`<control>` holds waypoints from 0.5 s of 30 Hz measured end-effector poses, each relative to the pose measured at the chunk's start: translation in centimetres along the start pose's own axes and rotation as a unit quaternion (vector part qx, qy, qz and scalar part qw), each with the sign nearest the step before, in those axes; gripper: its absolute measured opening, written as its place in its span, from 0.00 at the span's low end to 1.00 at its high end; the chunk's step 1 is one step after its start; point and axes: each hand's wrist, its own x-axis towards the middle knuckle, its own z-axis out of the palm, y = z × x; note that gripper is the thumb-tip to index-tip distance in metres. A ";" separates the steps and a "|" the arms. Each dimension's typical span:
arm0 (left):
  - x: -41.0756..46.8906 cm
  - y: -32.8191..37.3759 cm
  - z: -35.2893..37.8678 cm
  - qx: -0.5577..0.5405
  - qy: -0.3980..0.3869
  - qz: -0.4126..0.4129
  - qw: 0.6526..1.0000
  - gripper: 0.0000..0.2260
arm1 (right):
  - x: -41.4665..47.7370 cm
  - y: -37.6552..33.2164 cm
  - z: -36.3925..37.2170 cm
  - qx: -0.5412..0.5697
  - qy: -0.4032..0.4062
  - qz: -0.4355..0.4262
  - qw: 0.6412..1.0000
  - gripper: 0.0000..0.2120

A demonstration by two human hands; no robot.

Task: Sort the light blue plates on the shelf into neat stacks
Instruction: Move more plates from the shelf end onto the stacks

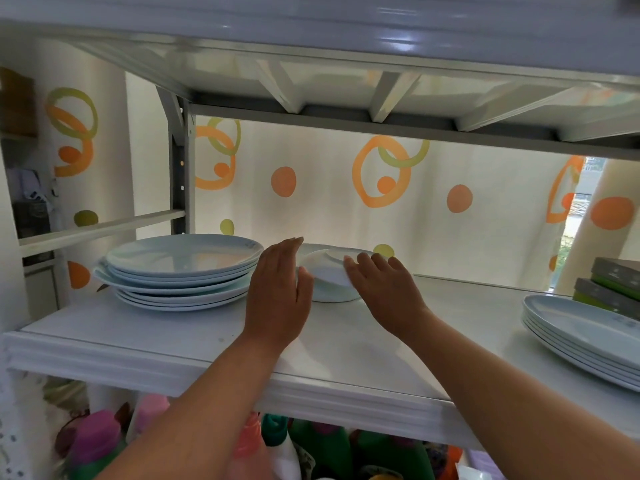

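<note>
An uneven stack of several light blue plates [180, 271] stands at the left of the white shelf [173, 341]. In the middle sits a small pile of light blue bowls [329, 278]. My left hand [277, 292] is against its left side, fingers straight and together. Resting on the pile's right side is my right hand [384, 289], fingers spread over the rim. Whether the bowls are lifted or just touched, I cannot tell. Another stack of light blue plates [581, 337] lies at the right edge.
Grey and green boxes [613, 289] stand behind the right stack. A metal shelf [346, 81] hangs low overhead. A patterned curtain [346, 192] backs the shelf. Coloured bottles [97, 441] crowd the level below.
</note>
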 end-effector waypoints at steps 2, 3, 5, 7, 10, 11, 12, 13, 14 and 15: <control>0.0 0.1 -0.1 -0.001 0.002 0.001 1.000 0.20 | -0.1 0.1 -0.1 0.000 0.008 0.003 1.000 0.26; 0.0 0.1 -0.1 -0.002 0.003 0.000 1.000 0.19 | -0.2 0.2 -0.3 0.000 0.012 0.006 1.000 0.25; -0.1 0.2 -0.1 -0.004 0.005 -0.006 1.000 0.19 | -0.2 0.4 -0.5 0.001 0.013 0.011 1.000 0.24; -0.1 0.2 0.0 -0.003 0.005 -0.007 1.000 0.19 | -0.3 0.5 -0.7 0.001 0.007 0.017 1.000 0.24; 0.0 0.2 0.0 -0.003 0.002 -0.009 1.000 0.19 | -0.4 0.6 -0.8 0.005 -0.007 0.033 0.999 0.26; -0.1 0.2 0.0 -0.003 0.001 -0.011 1.000 0.19 | -0.4 0.6 -0.8 0.006 -0.009 0.038 0.999 0.27; 0.0 0.2 -0.1 -0.004 0.001 -0.011 1.000 0.19 | -0.3 0.6 -0.9 0.007 -0.010 0.043 0.999 0.27; 0.0 0.2 -0.1 -0.004 0.001 -0.010 1.000 0.19 | -0.4 0.6 -0.9 0.006 -0.008 0.046 0.999 0.27; 0.0 0.2 -0.2 -0.005 0.000 -0.009 1.000 0.20 | -0.4 0.7 -0.9 0.005 -0.005 0.049 0.999 0.26; 0.0 0.2 -0.2 -0.005 0.000 -0.008 1.000 0.20 | -0.4 0.7 -0.9 0.003 0.000 0.052 0.999 0.26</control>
